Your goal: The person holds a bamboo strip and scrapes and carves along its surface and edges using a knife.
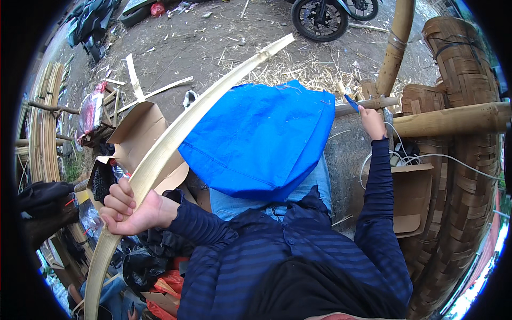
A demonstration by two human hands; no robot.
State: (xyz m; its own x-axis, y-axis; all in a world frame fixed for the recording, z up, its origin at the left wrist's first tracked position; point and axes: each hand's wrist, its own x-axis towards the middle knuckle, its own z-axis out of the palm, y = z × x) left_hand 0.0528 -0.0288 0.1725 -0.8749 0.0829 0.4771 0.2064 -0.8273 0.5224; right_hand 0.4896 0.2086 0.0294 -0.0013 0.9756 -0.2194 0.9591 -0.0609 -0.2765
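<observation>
My left hand (133, 208) is closed round a long, pale split-bamboo strip (213, 90), near its lower part. The strip slants from the lower left up to the far middle, with a node near its far end. My right hand (373, 122) is closed on a small knife (351, 103), whose blade looks blue and points up and left. The knife lies close beside a wooden bar (376, 103). Its handle is mostly hidden in my fingers. A blue tarp sheet (261, 138) covers my lap, and the strip passes along its left edge.
Stout bamboo poles (448, 120) and a rolled woven bamboo mat (464, 69) stand on the right, above a cardboard box (413, 200). Another open carton (141, 133) sits left, near bundled bamboo strips (45, 128). Shavings (304, 72) litter the ground before a motorcycle wheel (320, 18).
</observation>
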